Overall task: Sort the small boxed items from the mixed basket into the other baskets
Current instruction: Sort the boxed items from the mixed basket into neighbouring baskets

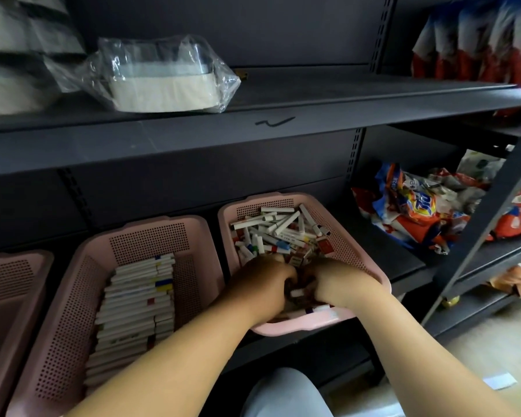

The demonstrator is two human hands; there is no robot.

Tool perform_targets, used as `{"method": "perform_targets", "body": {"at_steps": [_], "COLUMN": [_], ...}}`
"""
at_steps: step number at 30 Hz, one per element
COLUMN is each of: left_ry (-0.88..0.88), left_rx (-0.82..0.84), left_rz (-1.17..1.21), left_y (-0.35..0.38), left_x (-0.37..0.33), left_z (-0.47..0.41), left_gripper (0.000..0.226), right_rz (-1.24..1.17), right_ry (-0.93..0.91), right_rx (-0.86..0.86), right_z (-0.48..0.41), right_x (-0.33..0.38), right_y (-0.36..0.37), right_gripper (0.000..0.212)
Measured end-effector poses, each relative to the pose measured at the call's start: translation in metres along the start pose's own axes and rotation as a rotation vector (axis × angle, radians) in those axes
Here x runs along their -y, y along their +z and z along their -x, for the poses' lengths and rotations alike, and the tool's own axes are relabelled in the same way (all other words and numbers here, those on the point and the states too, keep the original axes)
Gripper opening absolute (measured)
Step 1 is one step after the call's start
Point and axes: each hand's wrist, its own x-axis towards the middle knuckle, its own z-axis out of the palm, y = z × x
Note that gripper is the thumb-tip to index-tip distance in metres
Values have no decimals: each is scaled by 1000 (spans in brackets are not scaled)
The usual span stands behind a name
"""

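Boxes (280, 233) lie heaped in the mixed basket (348, 248), so most sorting remains. Left of it, the second basket (73, 296) holds neat rows. Your left hand (262, 281) and right hand (340, 284) dig into the mixed basket's near end, fingers (285, 273) curled into the heap; what they hold I cannot tell. Box labels are too small to read.

Plastic-wrapped container (163, 82) on upper shelf (313, 97), detergent bags (418, 212) right
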Motion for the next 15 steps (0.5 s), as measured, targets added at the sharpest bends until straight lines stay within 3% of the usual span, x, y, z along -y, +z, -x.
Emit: {"method": "perform_targets", "body": {"at_steps": [4,9,15], "left_ry": [-132,-302,-320], "left_rx": [-37,34,173], "left_rz": [-222,-406,-583], "left_y": [4,-1,1], "left_x": [-7,-16,-17], "left_z": [-3,-6,-10], "left_gripper": [36,39,45], "right_rz": [-82,-124,-183], "right_ry": [55,76,83], "right_rx": [-212,-414,-416], "right_z": [2,14,11], "right_x": [2,0,-1], "right_y": [1,-4,-3], "right_gripper": [29,32,31]}}
